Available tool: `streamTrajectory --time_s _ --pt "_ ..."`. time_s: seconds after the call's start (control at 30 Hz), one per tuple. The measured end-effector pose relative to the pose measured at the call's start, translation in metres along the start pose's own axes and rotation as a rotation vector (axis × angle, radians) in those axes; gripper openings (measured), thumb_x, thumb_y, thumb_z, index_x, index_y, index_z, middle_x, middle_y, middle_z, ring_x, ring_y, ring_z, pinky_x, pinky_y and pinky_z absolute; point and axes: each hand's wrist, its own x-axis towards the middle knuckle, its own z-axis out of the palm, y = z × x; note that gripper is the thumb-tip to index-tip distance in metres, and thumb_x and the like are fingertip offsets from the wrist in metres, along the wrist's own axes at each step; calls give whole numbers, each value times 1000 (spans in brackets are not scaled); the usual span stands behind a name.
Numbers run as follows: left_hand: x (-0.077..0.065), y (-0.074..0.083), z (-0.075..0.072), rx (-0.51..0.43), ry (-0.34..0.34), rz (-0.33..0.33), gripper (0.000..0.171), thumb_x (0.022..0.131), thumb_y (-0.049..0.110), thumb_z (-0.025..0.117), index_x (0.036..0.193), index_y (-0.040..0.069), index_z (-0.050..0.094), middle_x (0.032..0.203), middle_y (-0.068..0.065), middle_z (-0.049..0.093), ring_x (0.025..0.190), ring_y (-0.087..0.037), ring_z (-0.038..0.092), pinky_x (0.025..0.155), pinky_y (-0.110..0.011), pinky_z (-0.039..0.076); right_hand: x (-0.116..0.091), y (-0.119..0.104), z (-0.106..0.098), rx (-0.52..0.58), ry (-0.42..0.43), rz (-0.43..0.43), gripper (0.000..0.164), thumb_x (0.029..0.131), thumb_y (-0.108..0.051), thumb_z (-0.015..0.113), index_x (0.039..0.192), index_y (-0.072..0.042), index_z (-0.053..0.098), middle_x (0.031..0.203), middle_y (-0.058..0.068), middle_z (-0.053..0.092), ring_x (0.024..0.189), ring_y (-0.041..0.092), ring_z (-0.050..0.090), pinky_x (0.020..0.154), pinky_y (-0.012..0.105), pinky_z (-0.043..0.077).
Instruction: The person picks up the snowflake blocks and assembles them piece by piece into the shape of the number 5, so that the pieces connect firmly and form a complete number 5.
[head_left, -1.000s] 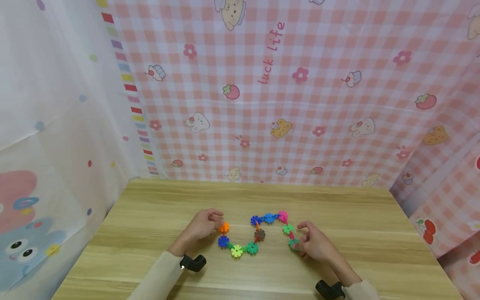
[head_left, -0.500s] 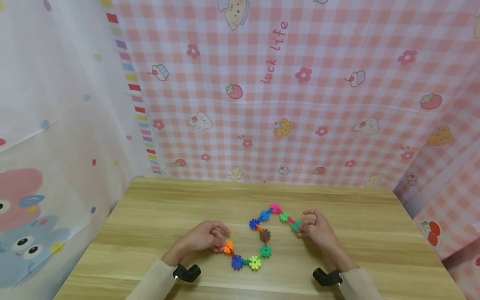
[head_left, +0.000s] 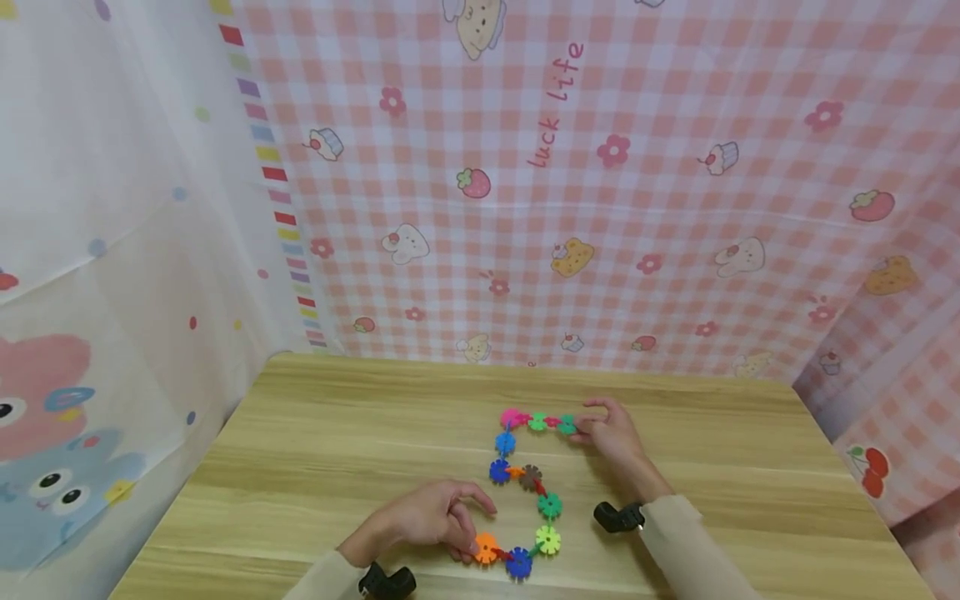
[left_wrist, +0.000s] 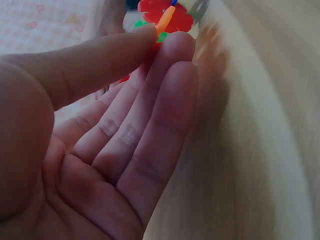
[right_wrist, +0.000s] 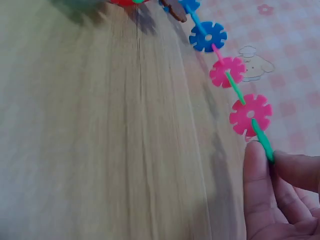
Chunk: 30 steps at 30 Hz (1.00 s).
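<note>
A chain of notched plastic snowflake discs curves like an S on the wooden table (head_left: 337, 433). At its near end, my left hand (head_left: 431, 517) pinches the orange snowflake disc (head_left: 486, 548) between thumb and fingers; in the left wrist view the fingers mostly hide it. My right hand (head_left: 615, 437) pinches the green snowflake disc (head_left: 566, 425) at the far end, seen edge-on in the right wrist view beside a pink disc (right_wrist: 251, 115). Between the ends run a blue disc (head_left: 519, 564), a yellow-green disc (head_left: 547, 540), a brown disc (head_left: 530, 477) and several others.
A pink checked cloth (head_left: 450, 275) hangs behind the table's far edge. To the left is a white cloth (head_left: 135, 292) with cartoon prints. Each wrist wears a black camera, such as the left one (head_left: 386, 582).
The left hand has brought the orange end nearer and to the right. The right hand has carried the green end away and to the left. The chain has turned from a wide wave into an S.
</note>
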Motion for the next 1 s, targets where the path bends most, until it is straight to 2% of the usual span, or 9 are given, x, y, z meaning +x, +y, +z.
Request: streamTrajectory --time_s 0.13,0.23,0.5,0.73,1.0 --pt "4 -1 9 10 -30 34 42 85 -5 72 125 5 60 83 -13 74 67 -16 71 61 -29 59 7 0 6 -10 19 7 42 92 7 59 131 10 43 108 30 68 75 21 72 75 30 59" --pt "7 -2 14 14 -14 51 42 84 -6 72 124 4 60 82 -12 74 67 -17 71 61 -30 59 12 2 9 -7 41 22 42 92 7 61 130 10 44 107 28 68 72 19 71 73 28 59" --pt "10 -2 19 -5 24 21 40 83 -7 72 120 4 62 82 -14 73 67 -19 71 60 -29 59 17 10 11 3 107 17 37 91 9 62 125 12 49 107 29 68 73 16 71 69 27 59" --pt "9 -4 20 -9 29 13 35 84 -7 72 117 2 63 83 -15 74 70 -22 72 61 -30 59 16 15 10 49 113 -5 40 92 11 60 130 14 49 113 31 67 83 14 71 74 26 59" --pt "4 -1 11 -22 61 -3 33 86 -4 70 118 3 63 86 -17 74 77 -27 73 66 -35 60 15 16 5 43 92 -4 41 93 9 59 132 14 49 114 31 66 81 15 72 74 25 59"
